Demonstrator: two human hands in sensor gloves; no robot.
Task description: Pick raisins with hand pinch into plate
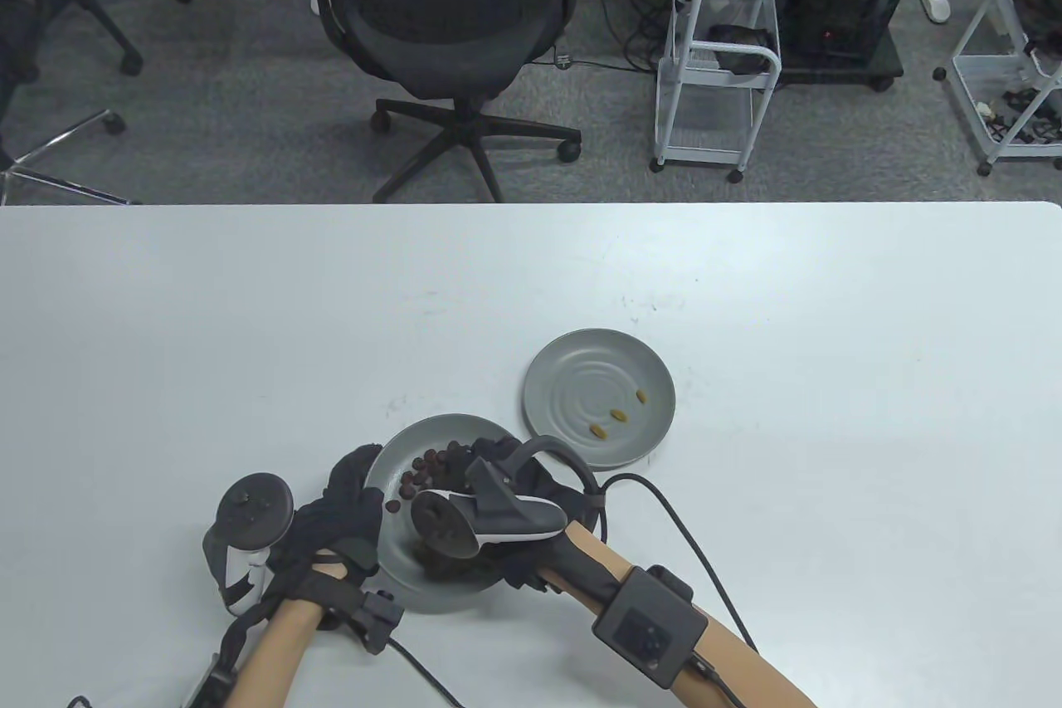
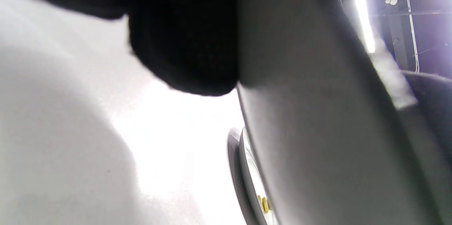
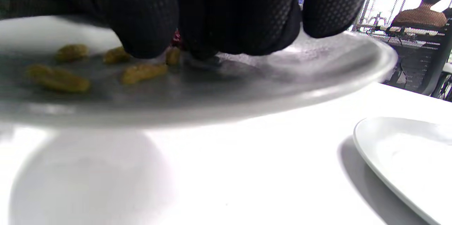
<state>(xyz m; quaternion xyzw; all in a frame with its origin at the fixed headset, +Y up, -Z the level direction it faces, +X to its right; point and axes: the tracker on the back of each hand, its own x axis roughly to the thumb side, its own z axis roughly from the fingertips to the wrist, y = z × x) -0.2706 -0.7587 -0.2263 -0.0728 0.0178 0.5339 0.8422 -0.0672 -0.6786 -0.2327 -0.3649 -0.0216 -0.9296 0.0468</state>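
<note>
- Table view: we see our left hand resting against the left rim of the near plate, most likely to steady it while the other hand picks. Our right hand reaches over that plate, its fingers hidden under the tracker. Dark raisins lie in the near plate; three yellow raisins already sit in the far plate, placed just beside the near one so each carry is short.
- Left wrist view: we see a gloved fingertip touching the near plate's outer wall; we cannot tell how far this hand is curled. The far plate shows beyond.
- Right wrist view: our right hand's fingertips bunch narrowly down among yellow raisins on the near plate, drawn together for a pinch; whether one is caught yet, we cannot tell. The far plate waits at the right.
</note>
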